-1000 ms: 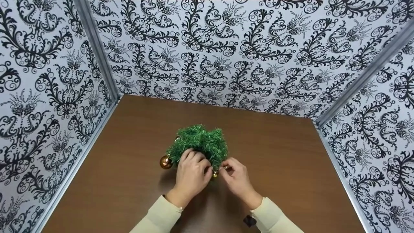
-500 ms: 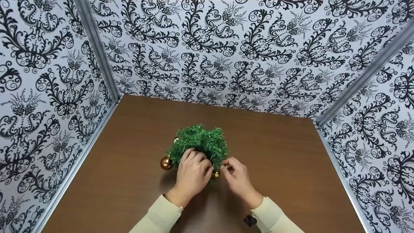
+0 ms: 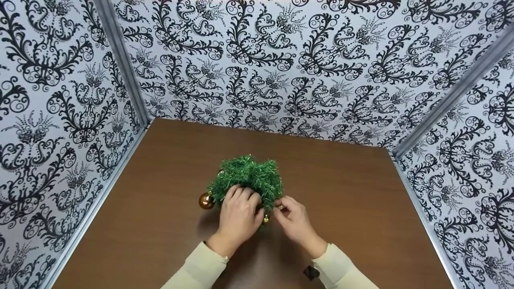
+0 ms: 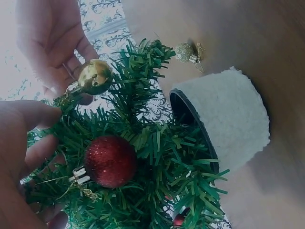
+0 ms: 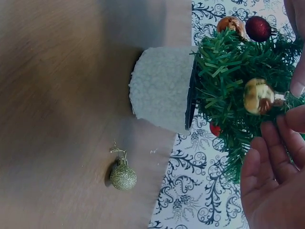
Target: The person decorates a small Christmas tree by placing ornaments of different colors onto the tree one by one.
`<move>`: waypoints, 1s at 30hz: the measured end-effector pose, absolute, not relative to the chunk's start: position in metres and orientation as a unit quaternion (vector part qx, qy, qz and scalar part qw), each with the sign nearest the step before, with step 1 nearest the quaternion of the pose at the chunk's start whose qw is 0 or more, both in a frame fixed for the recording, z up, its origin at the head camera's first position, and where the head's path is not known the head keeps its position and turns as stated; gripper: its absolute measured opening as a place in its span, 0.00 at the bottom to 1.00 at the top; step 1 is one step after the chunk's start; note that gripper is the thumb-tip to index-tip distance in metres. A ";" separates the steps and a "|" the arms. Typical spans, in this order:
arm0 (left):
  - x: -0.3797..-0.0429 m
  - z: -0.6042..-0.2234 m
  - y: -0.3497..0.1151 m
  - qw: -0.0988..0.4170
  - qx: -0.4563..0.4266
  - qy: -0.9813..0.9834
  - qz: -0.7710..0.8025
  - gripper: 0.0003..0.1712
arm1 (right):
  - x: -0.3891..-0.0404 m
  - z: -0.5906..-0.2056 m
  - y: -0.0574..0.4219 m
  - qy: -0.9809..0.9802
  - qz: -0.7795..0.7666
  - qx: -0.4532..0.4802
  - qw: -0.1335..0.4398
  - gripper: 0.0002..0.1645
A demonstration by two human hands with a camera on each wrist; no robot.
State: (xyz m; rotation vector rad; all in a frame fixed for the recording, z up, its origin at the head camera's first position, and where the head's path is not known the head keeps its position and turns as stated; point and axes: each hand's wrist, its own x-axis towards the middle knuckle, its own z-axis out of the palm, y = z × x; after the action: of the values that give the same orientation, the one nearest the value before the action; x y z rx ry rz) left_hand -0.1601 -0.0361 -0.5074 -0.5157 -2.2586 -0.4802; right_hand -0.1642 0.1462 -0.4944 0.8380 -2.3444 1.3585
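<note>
A small artificial Christmas tree (image 3: 251, 176) stands in a white, fuzzy-covered pot (image 4: 233, 114). My left hand (image 3: 239, 212) grips its upper branches, fingers curled in among the green needles. At the near right side of the tree, my right hand (image 3: 295, 218) pinches the cord by the cap of a shiny gold bauble (image 5: 259, 97), which hangs against the branches. Close to my left fingers hangs a dark red glitter bauble (image 4: 110, 161) with a silver cap. A copper-coloured bauble (image 3: 206, 201) hangs on the tree's left side.
A gold glitter bauble (image 5: 123, 177) with its cord lies on the brown table (image 3: 341, 180) near the pot. Patterned panels (image 3: 257, 64) with metal corner posts (image 3: 120, 60) enclose the back and sides. A small dark object (image 3: 311, 273) shows by the right sleeve.
The small gold bauble has shifted slightly toward the near side between the hands. Both hands keep almost the same place and grip.
</note>
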 end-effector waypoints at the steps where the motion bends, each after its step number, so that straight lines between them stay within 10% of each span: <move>1: -0.160 -0.508 -0.036 0.376 -0.198 -0.886 -0.188 0.15 | -0.164 -0.495 0.146 -0.816 0.473 0.293 0.155 0.09; 20: -0.153 -0.499 -0.034 0.392 -0.232 -0.872 -0.180 0.50 | -0.201 -0.550 0.191 -0.848 0.434 0.268 0.143 0.12; 30: -0.153 -0.500 -0.031 0.364 -0.214 -0.896 -0.140 0.50 | -0.217 -0.576 0.213 -0.906 0.347 0.229 0.080 0.17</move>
State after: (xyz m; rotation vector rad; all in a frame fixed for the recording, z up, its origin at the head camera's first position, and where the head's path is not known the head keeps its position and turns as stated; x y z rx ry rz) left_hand -0.1532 -0.0306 -0.5002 -0.5511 -2.3043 -0.3596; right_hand -0.2169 0.2133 -0.5765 0.6843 -2.7101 1.0365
